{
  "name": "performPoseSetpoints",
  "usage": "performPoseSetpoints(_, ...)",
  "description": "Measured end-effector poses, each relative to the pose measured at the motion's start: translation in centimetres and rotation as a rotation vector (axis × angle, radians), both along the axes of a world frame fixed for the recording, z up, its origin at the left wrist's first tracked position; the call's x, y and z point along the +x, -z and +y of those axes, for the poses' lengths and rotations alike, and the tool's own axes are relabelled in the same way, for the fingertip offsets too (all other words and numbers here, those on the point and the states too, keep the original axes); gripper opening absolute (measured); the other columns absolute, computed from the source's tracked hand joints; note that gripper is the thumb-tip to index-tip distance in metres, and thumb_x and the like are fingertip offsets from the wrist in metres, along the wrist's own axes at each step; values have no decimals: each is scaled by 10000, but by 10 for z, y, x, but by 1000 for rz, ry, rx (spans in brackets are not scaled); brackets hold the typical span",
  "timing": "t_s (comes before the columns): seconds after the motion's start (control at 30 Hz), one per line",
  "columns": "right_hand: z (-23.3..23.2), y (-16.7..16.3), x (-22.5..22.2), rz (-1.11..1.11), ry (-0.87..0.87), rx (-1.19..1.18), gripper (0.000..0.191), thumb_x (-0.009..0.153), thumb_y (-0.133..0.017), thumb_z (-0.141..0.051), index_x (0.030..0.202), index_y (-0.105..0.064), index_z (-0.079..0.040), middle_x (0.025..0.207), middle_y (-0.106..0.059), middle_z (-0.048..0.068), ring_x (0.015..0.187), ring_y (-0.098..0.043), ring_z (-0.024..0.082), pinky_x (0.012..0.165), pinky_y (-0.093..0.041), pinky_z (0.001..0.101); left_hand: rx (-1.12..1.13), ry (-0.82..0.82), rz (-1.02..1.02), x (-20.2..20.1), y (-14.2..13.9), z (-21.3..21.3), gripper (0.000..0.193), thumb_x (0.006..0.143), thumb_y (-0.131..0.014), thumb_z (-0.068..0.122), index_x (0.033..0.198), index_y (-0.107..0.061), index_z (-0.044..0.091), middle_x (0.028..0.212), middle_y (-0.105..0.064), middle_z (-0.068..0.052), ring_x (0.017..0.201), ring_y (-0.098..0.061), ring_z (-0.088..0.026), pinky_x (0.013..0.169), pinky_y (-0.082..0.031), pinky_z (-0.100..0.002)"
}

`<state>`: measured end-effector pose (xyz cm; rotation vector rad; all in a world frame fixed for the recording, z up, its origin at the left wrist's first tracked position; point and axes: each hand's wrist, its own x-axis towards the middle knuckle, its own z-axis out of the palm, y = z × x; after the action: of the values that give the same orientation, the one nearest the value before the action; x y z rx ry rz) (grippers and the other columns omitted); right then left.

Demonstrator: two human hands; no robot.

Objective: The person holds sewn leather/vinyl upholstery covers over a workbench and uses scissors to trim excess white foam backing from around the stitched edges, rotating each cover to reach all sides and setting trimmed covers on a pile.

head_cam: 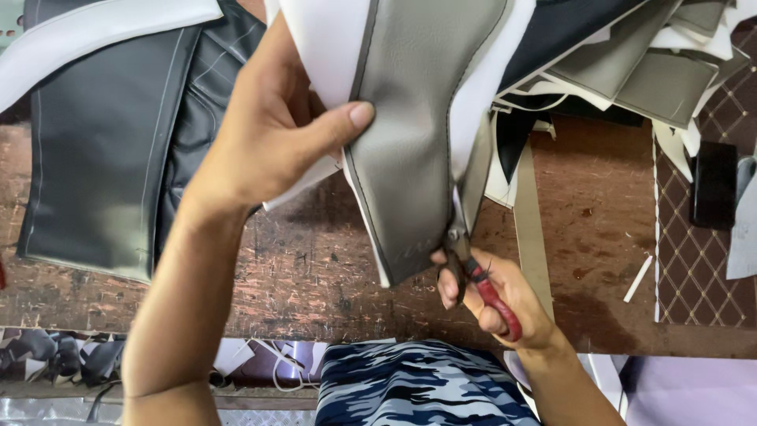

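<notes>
Head view, looking straight down at our two bare hands over a worn brown counter (315,276). No packages, labels or signs show anywhere here, only cut pieces of upholstery.

Our left hand (272,130) comes in from seven o'clock and pinches a grey leatherette panel (418,118), thumb pressed flat on its front face and the other fingers hidden behind it. The panel hangs from twelve o'clock down to the centre, lifted off the counter. It is pebbled grey, tapering to a blunt point at its lower end, with a dark stitched seam running along its left edge and white foam backing (327,43) showing on both sides.

Our right hand (497,296), at five o'clock, is closed around the red handles of small scissors (473,264). The blades point up toward twelve o'clock and meet the panel's right edge, near its lower tip. A thin beige strip (530,229) hangs just beside the blades.

At nine to eleven o'clock lies a dark grey seat cover (102,142) with pale stitching and a white band. At one to two o'clock sits a loose pile of grey, white and black offcuts (631,71). At three o'clock a brown diamond-quilted sheet (694,260) lies on the counter. At six o'clock we see blue camouflage cloth (418,386).
</notes>
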<state>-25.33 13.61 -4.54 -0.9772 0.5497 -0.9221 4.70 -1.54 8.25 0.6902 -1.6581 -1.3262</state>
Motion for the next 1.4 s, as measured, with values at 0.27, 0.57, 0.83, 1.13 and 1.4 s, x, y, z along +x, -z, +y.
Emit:
performPoseSetpoints(0.27, -12, -10, -11, 199, 122, 31, 954, 720, -940, -243, 1461, -465, 126, 1079, -633, 105, 955, -603, 177, 841, -514, 324, -99, -45, 49, -24, 18, 19, 783, 1008, -803, 140, 1560, -266, -2, 1471, -529, -149, 1383, -552, -216, 1208, -485, -369)
performPoseSetpoints(0.57, -35, -16, -26, 135, 30, -283, 986, 739, -937, -333, 1447, -449, 149, 1267, -636, 176, 1136, -644, 234, 1007, -540, 369, 179, -48, 228, -37, 26, 25, 691, 941, -818, 176, 1499, -475, -41, 1271, -669, -155, 1177, -679, -234, 1114, -588, -395)
performPoseSetpoints(0.83, -21, -11, -16, 36, 6, 10, 1118, 753, -879, -611, 1425, -458, 176, 1287, -664, 148, 1158, -643, 174, 1002, -506, 290, -34, -83, 37, -47, 59, 29, 669, 995, -814, 160, 1502, -410, -6, 1398, -612, -120, 1299, -618, -199, 1123, -548, -349)
performPoseSetpoints(1.13, -20, -8, -17, 190, 77, 42, 1012, 721, -932, -480, 1418, -532, 135, 1160, -725, 129, 1021, -687, 153, 899, -542, 266, 33, -59, 72, -47, 67, 28, 731, 987, -816, 229, 1540, -396, -2, 1422, -579, -133, 1329, -593, -209, 1180, -521, -378)
performPoseSetpoints(1.4, -18, -11, -31, 495, 95, 40, 899, 654, -937, -271, 1390, -589, 109, 1045, -759, 110, 902, -697, 132, 825, -552, 253, 675, 123, 653, -36, 82, 6, 1108, 755, -808, 624, 1549, -375, -17, 1478, -549, -210, 1336, -592, -332, 1112, -504, -510)
